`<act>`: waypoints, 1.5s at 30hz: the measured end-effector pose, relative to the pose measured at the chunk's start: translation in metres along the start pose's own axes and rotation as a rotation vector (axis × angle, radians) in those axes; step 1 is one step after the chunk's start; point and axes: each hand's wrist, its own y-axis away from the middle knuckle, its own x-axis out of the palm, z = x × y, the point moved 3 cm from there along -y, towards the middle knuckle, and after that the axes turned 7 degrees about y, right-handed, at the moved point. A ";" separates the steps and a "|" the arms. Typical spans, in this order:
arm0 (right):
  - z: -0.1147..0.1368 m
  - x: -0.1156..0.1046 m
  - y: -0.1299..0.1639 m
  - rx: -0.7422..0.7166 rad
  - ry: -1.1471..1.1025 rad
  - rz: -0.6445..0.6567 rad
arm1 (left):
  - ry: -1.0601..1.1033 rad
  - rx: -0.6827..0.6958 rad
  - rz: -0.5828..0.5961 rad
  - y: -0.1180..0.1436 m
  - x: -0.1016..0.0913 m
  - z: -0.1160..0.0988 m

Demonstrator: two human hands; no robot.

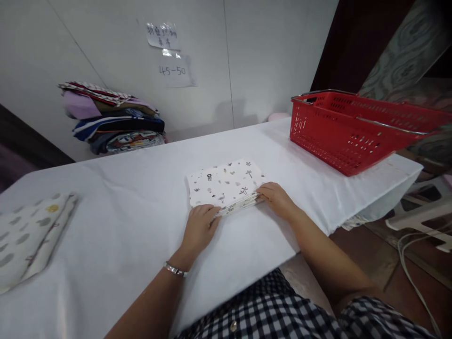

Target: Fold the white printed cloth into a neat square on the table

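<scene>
white folded cloth | left fingers, right fingers pinch near edge

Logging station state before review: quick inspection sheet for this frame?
Surface: table under a white cloth, lightly creased.
Job's things: folded printed cloth, flat at centre.
Clutter: second folded cloth at left edge; stack of folded fabrics by the wall; red basket at right.
Grippers: left hand and right hand both grip the cloth's near edge.
Cables: white cable on the floor, right.
Surroundings: paper notes on the wall.
</scene>
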 end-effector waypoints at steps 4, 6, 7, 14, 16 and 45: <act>-0.002 0.003 0.000 -0.005 0.007 0.000 | -0.085 0.010 -0.047 -0.010 0.000 -0.017; -0.003 0.004 -0.001 -0.008 0.010 -0.011 | -0.106 0.040 -0.058 -0.022 0.005 -0.032; -0.003 0.005 -0.001 -0.009 0.010 -0.017 | -0.107 0.060 -0.055 -0.030 0.009 -0.041; -0.001 0.004 -0.001 0.020 -0.018 0.021 | -0.097 0.063 0.006 -0.077 0.047 -0.081; -0.001 0.004 -0.001 0.028 -0.028 0.025 | -0.104 0.047 0.030 -0.080 0.055 -0.081; -0.031 0.012 0.032 0.337 -0.395 -0.111 | -0.072 0.033 0.035 -0.080 0.063 -0.074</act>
